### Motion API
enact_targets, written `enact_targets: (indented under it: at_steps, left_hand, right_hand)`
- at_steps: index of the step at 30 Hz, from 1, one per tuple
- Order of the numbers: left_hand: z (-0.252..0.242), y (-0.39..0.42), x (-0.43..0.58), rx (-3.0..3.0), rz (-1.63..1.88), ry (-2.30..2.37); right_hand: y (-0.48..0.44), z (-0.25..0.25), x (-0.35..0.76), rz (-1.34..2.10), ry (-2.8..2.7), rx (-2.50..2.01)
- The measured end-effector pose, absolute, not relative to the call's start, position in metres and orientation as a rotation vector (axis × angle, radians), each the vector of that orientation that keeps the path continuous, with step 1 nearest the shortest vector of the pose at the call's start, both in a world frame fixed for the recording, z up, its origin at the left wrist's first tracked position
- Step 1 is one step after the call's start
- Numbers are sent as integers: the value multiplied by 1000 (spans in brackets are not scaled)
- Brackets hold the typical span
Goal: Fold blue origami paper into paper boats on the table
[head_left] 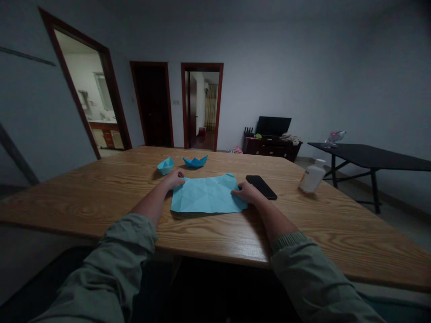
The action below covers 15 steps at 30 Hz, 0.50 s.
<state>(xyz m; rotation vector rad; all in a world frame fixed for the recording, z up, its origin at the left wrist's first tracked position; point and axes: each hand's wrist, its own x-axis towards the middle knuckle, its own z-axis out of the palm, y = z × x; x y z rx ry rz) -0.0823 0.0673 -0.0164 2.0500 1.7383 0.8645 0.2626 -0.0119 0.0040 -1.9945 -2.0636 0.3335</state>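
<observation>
A light blue sheet of paper [208,195], marked with fold creases, is spread out over the wooden table in front of me. My left hand [175,179] pinches its far left corner. At the right edge, my right hand [248,193] grips the paper with the thumb on top and the fingers mostly hidden. The paper's far right corner curls up slightly. Just beyond my left hand sits a light blue paper boat [166,166], and a darker blue paper boat [195,162] stands to the right of it.
A black phone [261,186] lies right of the paper, close to my right hand. Farther right stands a white bottle [312,176]. The wooden table [215,240] has its near edge before my body. A black folding table [373,155] is beyond on the right.
</observation>
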Motion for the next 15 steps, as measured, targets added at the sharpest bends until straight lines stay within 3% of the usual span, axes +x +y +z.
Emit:
enact_targets:
  at_steps: [15]
  left_hand:
    - [-20,70,-90,2052,840,1914]
  right_hand:
    - [-10,2,264,329,-2066,-1985]
